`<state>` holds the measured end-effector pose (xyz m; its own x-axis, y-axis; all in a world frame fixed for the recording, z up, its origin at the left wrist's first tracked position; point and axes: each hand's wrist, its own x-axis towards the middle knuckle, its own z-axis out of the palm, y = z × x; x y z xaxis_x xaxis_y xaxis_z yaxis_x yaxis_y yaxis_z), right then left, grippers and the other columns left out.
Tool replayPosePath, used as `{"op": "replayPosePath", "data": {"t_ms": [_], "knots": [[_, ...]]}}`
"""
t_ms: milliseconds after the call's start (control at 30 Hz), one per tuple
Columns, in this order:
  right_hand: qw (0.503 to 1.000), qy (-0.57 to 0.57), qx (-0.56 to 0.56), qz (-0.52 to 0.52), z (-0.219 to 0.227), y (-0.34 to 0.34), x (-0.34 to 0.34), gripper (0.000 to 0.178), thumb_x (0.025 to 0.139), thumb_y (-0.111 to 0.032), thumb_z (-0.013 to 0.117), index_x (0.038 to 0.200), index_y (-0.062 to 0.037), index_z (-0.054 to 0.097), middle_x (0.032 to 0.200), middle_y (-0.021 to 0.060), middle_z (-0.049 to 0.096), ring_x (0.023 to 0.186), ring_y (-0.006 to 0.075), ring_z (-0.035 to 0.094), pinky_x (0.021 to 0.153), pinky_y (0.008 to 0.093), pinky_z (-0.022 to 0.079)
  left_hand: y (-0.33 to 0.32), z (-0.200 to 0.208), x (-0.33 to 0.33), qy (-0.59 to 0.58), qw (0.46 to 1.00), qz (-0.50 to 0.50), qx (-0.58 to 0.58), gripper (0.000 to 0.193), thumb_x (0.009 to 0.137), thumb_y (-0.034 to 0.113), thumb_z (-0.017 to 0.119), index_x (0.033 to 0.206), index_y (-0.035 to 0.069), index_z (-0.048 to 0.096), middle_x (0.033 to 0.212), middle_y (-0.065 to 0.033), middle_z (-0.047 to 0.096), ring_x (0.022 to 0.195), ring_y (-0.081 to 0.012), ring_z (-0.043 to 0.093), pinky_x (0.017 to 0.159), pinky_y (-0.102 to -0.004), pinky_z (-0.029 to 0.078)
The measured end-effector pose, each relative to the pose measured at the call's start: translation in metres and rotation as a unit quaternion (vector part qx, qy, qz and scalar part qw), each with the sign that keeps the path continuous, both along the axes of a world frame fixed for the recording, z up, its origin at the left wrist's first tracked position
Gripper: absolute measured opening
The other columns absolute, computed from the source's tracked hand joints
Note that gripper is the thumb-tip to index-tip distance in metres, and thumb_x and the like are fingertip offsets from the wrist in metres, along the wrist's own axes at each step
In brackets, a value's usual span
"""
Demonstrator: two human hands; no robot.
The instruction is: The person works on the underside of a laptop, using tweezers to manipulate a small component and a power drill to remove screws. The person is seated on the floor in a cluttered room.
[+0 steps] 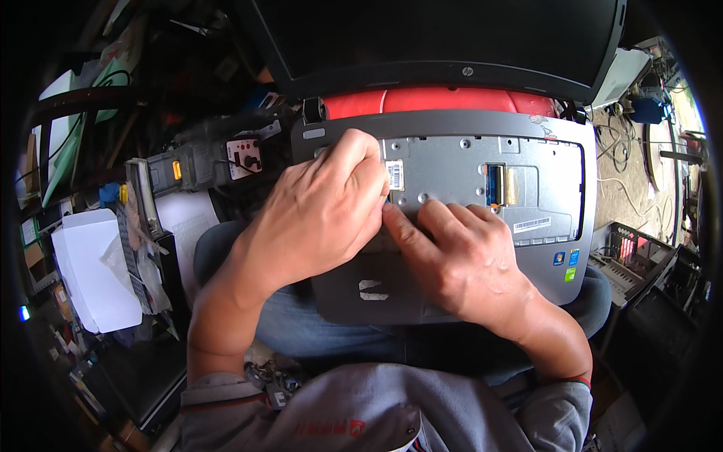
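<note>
The opened laptop (pixel 461 166) lies across the person's thighs, its keyboard place showing a bare metal plate, and its dark screen (pixel 444 38) stands at the far side. The left hand (pixel 320 200) is over the left part of this plate and hides it; its fingers are curled closed, but I cannot tell if they grip something small. The right hand (pixel 471 260) covers part of the front edge, with its index finger stretched to the left fingertips and the other fingers bent; whether it pinches anything, I cannot tell. To the right of the hands, a blue connector (pixel 494 185) is in an opening of the plate. At the left side there are a device with a white panel (pixel 243 159) and an open white box (pixel 98 271). Under the laptop are blue jeans (pixel 290 313), and a red surface (pixel 437 102) shows behind the base. On the right, cables (pixel 621 147) and an opened computer case (pixel 629 264) lie on the floor (pixel 629 200) of the crowded room.
</note>
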<state>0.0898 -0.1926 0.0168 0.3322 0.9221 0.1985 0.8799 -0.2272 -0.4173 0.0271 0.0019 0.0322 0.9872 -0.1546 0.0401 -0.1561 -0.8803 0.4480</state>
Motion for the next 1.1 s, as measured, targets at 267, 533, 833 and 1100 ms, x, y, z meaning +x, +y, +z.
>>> {"op": "replayPosePath", "data": {"t_ms": [267,533,833,1100], "knots": [[1.000,-0.020,0.008,0.005,-0.002,-0.001,-0.005,0.036,0.077,-0.014,0.059,0.109,0.0026,0.064,0.075,0.0025,0.048,0.062,0.0138,0.053,0.053,0.0272,0.041,0.001,-0.002,0.002,-0.008,1.000,-0.011,0.002,0.017,0.073,0.000,0.067,0.083,0.004,0.053,0.096,-0.0103,0.053,0.068,-0.0265,0.059,0.056,-0.0369,0.047],[0.999,0.012,0.031,0.016,-0.005,-0.006,-0.010,0.048,0.072,-0.013,0.061,0.118,0.0028,0.063,0.073,0.0030,0.046,0.059,0.0149,0.050,0.053,0.0290,0.039,-0.001,0.001,0.003,0.003,1.000,-0.007,0.015,0.018,0.073,0.000,0.067,0.084,0.004,0.054,0.095,-0.0101,0.053,0.066,-0.0256,0.058,0.056,-0.0362,0.048],[0.999,-0.001,0.050,0.016,-0.007,-0.006,-0.009,0.035,0.076,-0.014,0.060,0.106,0.0028,0.066,0.072,0.0014,0.048,0.061,0.0127,0.050,0.051,0.0255,0.037,0.000,-0.004,0.002,-0.004,1.000,-0.009,-0.010,0.021,0.070,-0.004,0.067,0.085,0.004,0.053,0.093,-0.0098,0.054,0.061,-0.0249,0.059,0.052,-0.0363,0.048],[0.999,0.010,0.050,0.010,-0.007,-0.007,-0.010,0.045,0.071,-0.013,0.063,0.113,0.0024,0.065,0.074,0.0023,0.047,0.059,0.0136,0.049,0.051,0.0278,0.037,0.000,-0.005,0.003,-0.012,1.000,-0.016,-0.014,0.023,0.071,-0.004,0.067,0.087,0.004,0.052,0.093,-0.0102,0.054,0.061,-0.0254,0.059,0.052,-0.0362,0.048]]}}
